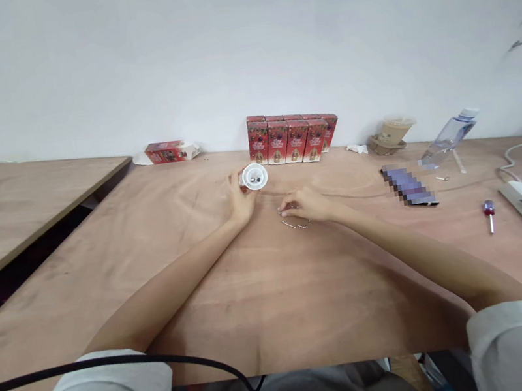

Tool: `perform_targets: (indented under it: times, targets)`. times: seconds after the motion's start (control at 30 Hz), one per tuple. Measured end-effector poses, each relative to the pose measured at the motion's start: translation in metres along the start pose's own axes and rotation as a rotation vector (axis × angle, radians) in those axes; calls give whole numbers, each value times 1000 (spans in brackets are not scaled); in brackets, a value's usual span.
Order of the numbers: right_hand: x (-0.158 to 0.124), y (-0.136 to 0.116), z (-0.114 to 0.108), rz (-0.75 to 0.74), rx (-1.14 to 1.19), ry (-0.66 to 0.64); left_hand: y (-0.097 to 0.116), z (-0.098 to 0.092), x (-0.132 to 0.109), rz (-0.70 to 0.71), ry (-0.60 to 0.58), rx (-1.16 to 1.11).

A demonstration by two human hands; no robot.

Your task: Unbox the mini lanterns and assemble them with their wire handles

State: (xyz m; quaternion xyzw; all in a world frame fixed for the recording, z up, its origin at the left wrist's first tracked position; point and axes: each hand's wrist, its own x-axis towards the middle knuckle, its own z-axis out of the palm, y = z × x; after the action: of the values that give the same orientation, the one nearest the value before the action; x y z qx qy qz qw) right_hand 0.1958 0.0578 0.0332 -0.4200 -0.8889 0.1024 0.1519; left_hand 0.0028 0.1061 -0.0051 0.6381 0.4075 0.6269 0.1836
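While the left hand holds a white round cup-shaped fitting just above the wooden table, its open face, with small dark parts inside, points toward the viewer. The right hand is near it, thumb and fingertips drawn narrowly together above some thin metal pieces on the tabletop; whether anything is pinched there, I cannot tell. Behind both hands, red printed boxes stand upright in close rows near the wall, and another red box lies on its side with white flaps out, off to the left. Rightward are a drink cup in a carton holder, a tilted clear bottle, a smartphone and a small screwdriver.
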Motion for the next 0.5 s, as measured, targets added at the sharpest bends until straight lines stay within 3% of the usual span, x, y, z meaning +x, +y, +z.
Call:
perform_targets:
  times: [0.2,0.4,0.5]
  targets:
    - [-2,-5,4,-28,76,76,-1,0,-1,11,-16,-4]
    - [10,-19,-5,54,600,347,3,0,-2,20,-46,-14]
    - [21,-25,-11,73,728,447,5,0,-2,30,-54,-22]
